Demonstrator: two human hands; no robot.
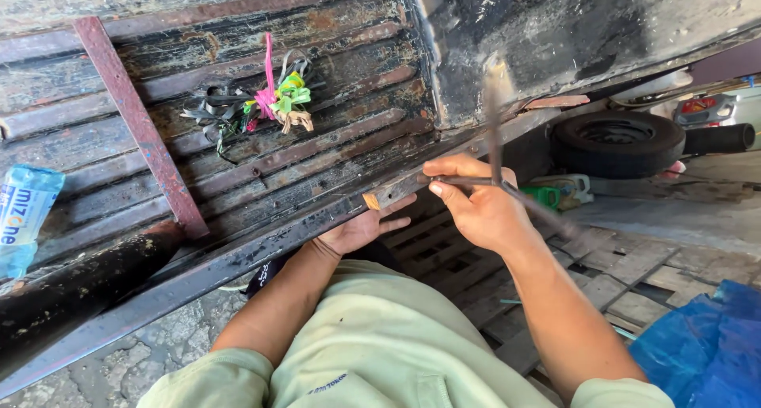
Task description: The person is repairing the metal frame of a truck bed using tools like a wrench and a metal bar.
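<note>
Right hand (483, 210) gripping cross wrench (495, 150); left hand (361, 229) under truck bed edge (238, 257).

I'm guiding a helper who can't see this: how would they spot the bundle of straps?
On the rusty ribbed metal truck bed, look right of the reddish flat steel bar lying slantwise. The tangled bundle of straps lies there, alone in bright pink, green and black.

Thin dark metal cross-shaped tool (497, 178), blurred, upright against rusty truck-bed edge (238, 253), small wooden block (388, 194) beside it

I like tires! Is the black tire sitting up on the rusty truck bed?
No, the black tire lies flat on the ground beyond the rusty truck bed, not on it.
</note>
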